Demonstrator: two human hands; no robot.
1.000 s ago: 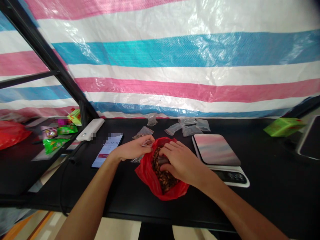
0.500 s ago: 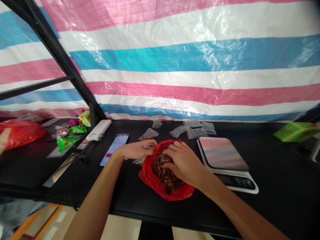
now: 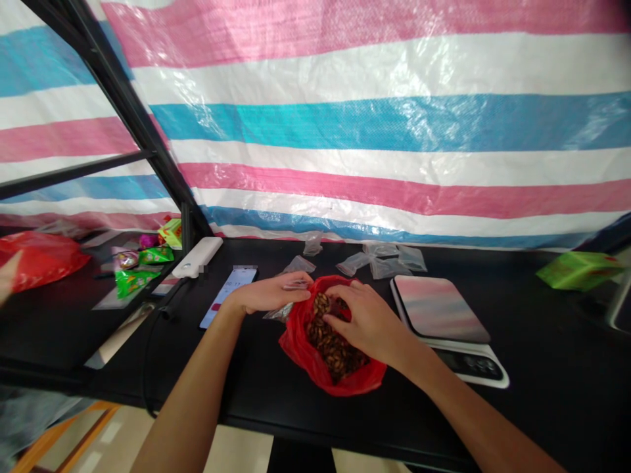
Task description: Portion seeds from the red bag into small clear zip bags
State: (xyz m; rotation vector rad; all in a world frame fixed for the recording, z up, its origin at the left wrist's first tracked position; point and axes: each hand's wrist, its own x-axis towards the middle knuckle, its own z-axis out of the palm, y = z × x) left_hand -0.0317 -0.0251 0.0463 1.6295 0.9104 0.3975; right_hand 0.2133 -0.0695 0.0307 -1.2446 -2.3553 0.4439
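Note:
A red plastic bag (image 3: pixel 308 364) stands with its mouth open on the black table, holding many small brown nuts or beans (image 3: pixel 331 345). My right hand (image 3: pixel 367 322) reaches over its right rim, with thumb and fingers curled together above the brown pieces. Something dark shows between those fingers, too unclear to name. At the left rim, my left hand (image 3: pixel 273 294) is closed on a small clear plastic bag (image 3: pixel 279 313), part of which hangs below the fingers. Behind that hand lies another clear bag (image 3: pixel 300 265), partly covered.
Several clear bags (image 3: pixel 389 266) lie at the back. A kitchen scale (image 3: pixel 441 309) is at right, a phone (image 3: pixel 229 295) at left beside a white power strip (image 3: pixel 198 256). Another person's hand (image 3: pixel 7 276) touches a red bag (image 3: pixel 46 259) at far left, near green packets (image 3: pixel 135 282).
My right hand's fingers have shifted slightly right within the red bag, uncovering more brown pieces at the back. The left hand stays at the rim. The view has tilted a little.

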